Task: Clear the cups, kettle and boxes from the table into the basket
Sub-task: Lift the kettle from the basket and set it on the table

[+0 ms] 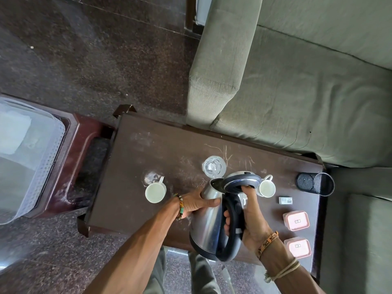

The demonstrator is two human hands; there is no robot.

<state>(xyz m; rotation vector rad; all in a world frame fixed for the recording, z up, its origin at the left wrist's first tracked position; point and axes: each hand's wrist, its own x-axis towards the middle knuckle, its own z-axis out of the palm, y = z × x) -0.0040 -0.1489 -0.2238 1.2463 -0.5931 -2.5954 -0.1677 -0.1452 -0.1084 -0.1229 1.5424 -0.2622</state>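
**Table lot, kettle in hand: contents by size**

1. Sofa: grey-green, beyond and to the right of both hands, along the table's far edge.
2. Table: dark brown, scratched top, beneath both hands.
3. Basket: translucent with perforated walls, well to the left of the left hand, off the table, resting on a maroon stand.
4. Kettle: steel body, black handle and lid. It is held tilted between the two hands, over the table's near edge, with the spout pointing away.
5. Left hand: clasps the steel wall just below the spout, thumb laid across the metal. Beaded bracelet at the wrist.
6. Right hand: fingers wrapped round the handle, thumb reaching up to the lid. Orange band and cord at the wrist.
7. Mesh holder: black, lying on its side, far right of the right hand at the table's end.
8. Left cup: white, upright, just left of the left hand.
9. Right cup: white, upright, just beyond the right thumb.
10. Glass: clear, upright, just beyond the spout.
11. Far box: pink lid, right of the right hand.
12. Near box: pink lid, beside the right wrist.
13. Carton: small and grey, between the right cup and the far box.
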